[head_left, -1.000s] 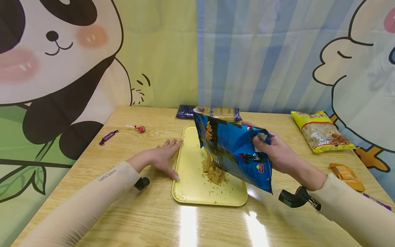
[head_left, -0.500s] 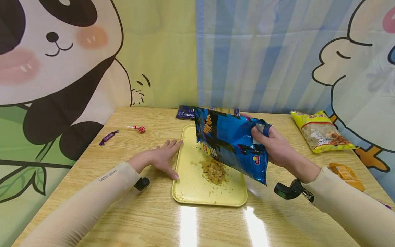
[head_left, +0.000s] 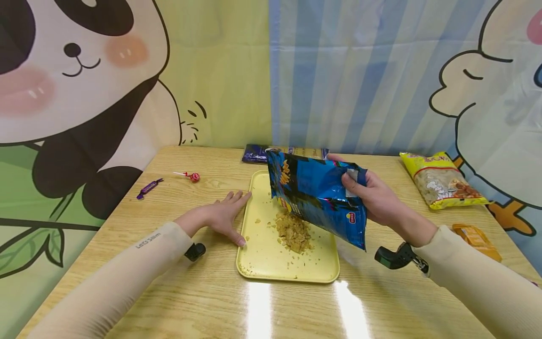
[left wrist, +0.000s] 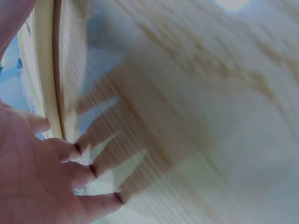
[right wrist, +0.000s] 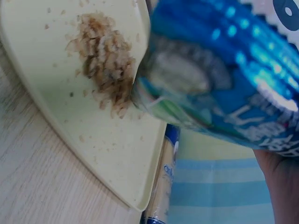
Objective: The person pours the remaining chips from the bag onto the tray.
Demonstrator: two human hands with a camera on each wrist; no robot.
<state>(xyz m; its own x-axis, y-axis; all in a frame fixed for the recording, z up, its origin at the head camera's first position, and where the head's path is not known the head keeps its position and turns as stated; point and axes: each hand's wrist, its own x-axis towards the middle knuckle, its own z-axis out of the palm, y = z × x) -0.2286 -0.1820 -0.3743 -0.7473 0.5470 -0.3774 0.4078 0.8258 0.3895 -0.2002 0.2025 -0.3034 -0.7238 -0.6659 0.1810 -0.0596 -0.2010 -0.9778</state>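
My right hand (head_left: 374,200) grips a blue snack bag (head_left: 317,195) by its upper end and holds it tilted over a yellow tray (head_left: 262,261), its open mouth pointing down. A pile of broken brown chips (head_left: 293,231) lies on the tray under the bag, with crumbs scattered round it. The right wrist view shows the bag (right wrist: 224,84) above the chip pile (right wrist: 105,63) on the tray (right wrist: 107,154). My left hand (head_left: 220,216) lies flat on the wooden table, fingers straight against the tray's left rim (left wrist: 44,79).
At the table's back edge lies a dark blue and gold packet (head_left: 256,153). A yellow snack bag (head_left: 440,181) and an orange packet (head_left: 476,240) sit at the right. A lollipop (head_left: 192,177) and a purple candy (head_left: 148,188) lie at the left. Cartoon curtains hang behind.
The right hand has lifted the bag slightly and drawn it back, and more chips and crumbs now lie on the tray. The left hand has stayed put.
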